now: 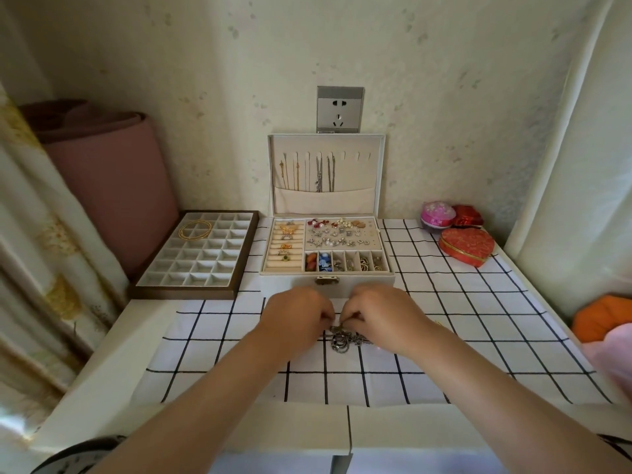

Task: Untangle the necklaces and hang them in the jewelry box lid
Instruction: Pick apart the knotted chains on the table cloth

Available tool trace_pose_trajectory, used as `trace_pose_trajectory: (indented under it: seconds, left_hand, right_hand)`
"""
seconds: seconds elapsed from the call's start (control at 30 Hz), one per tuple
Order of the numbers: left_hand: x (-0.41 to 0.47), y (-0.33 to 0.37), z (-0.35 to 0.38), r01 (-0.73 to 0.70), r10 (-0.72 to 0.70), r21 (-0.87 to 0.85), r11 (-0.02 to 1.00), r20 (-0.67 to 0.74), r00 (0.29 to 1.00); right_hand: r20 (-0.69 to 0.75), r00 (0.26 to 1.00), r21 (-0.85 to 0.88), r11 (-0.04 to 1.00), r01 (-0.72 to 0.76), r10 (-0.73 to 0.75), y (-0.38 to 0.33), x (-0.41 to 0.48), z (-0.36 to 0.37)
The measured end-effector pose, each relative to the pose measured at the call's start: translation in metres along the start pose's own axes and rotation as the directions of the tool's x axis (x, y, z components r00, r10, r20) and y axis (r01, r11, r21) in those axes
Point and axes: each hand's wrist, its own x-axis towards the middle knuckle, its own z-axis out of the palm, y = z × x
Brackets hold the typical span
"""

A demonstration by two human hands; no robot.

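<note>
A tangle of silver necklaces (343, 338) lies on the checked cloth just in front of the white jewelry box (297, 283). My left hand (295, 314) and my right hand (383, 313) meet over the tangle, fingers curled, each pinching part of the chain at its top. The open box lid (376, 172) stands upright against the wall. Several gold and silver necklaces (307, 172) hang from hooks on its left half, ends tucked in the lid pocket. The hooks on the right half are bare.
A brown compartment tray (201, 254) with a gold chain stands left of the box. A red heart-shaped box (466, 246), a pink round box (437, 213) and a small red box (468, 215) sit at the back right. Orange and pink items (602, 323) lie at the right edge.
</note>
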Motion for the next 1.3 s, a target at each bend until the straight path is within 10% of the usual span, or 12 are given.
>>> trace_pose_trajectory:
  seconds: [0.23,0.4,0.63,0.73,0.93,1.07,1.3]
  left_hand:
    - [0.002,-0.005,0.002,0.036,-0.026,-0.178,0.983,0.060,0.998]
    - [0.004,-0.001,-0.004,0.184,-0.148,-0.669,0.720,0.111,0.983]
    - [0.003,0.006,-0.014,0.178,-0.152,-0.834,0.522,0.115,0.982]
    - [0.004,0.007,-0.020,0.243,-0.211,-0.885,0.396,0.170,0.963]
    - [0.003,0.000,-0.026,0.145,-0.196,-0.785,0.602,0.031,0.980]
    - [-0.001,-0.007,-0.026,0.058,-0.083,-0.683,0.728,-0.004,0.997]
    - [-0.004,0.000,-0.015,0.064,-0.095,-0.751,0.657,0.001,0.995]
  right_hand:
    - [0.000,0.972,0.449,0.868,-0.211,0.237,0.003,-0.002,-0.001]
    - [0.040,0.947,0.750,0.617,-0.239,0.319,0.002,0.000,-0.010]
    - [0.173,0.934,0.938,0.236,-0.253,0.313,-0.003,-0.002,-0.023]
    - [0.177,0.934,0.875,0.385,-0.294,0.311,-0.001,-0.003,-0.025]
    - [0.028,0.978,0.687,0.707,-0.168,0.205,0.001,-0.004,-0.032]
    - [-0.063,0.969,0.676,0.724,-0.136,0.240,0.003,-0.006,-0.029]
    - [0.045,0.967,0.678,0.703,-0.215,0.252,0.000,-0.009,-0.031]
